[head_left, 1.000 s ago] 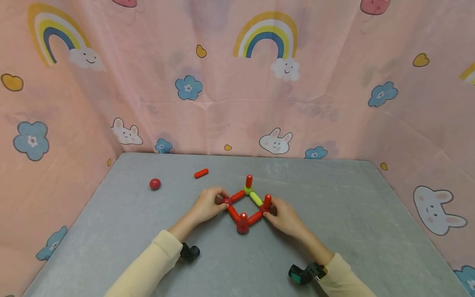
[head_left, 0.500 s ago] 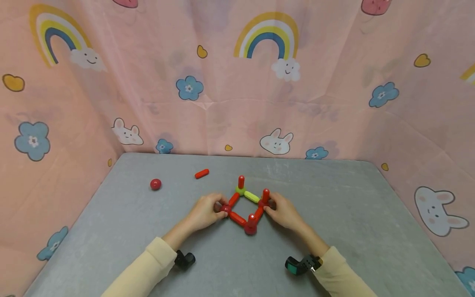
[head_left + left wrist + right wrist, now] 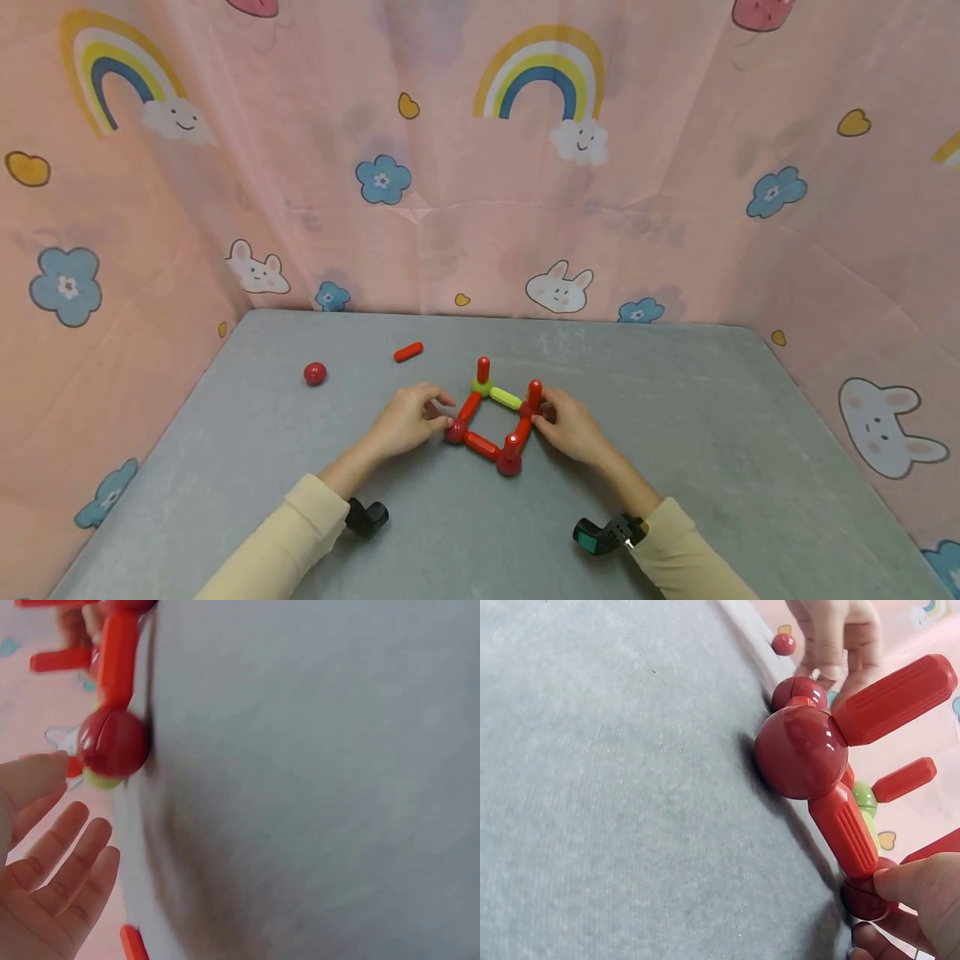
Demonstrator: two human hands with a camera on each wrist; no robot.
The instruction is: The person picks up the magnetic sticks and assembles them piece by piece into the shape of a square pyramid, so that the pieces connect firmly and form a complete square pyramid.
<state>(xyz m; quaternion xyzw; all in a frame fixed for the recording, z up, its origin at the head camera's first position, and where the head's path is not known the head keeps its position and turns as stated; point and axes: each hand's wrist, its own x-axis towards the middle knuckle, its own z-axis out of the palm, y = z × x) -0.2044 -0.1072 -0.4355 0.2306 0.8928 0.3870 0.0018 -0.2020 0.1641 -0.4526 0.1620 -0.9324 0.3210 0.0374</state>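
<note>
A four-sided frame of ball-and-rod toy pieces lies on the grey table. It has a near red ball (image 3: 509,465), a left red ball (image 3: 454,431), a right red ball (image 3: 529,410) and a green ball (image 3: 482,387) at the back. Red rods and one yellow-green rod (image 3: 506,399) link them. Upright red rods stand on all but the left ball. My left hand (image 3: 408,419) is beside the left ball, its fingers spread and relaxed in the left wrist view, the thumb close to the ball. With thumb and fingers, my right hand (image 3: 573,427) pinches the right ball.
A loose red ball (image 3: 315,373) lies at the left of the table (image 3: 675,400). Another loose red rod (image 3: 408,352) lies farther back, left of the frame. A pink patterned cloth (image 3: 465,225) hangs behind and along both sides.
The frame has turned on the table: its near ball shifted right and its green ball left. My left hand has loosened from the left ball and drawn back slightly; the right keeps its pinch.
</note>
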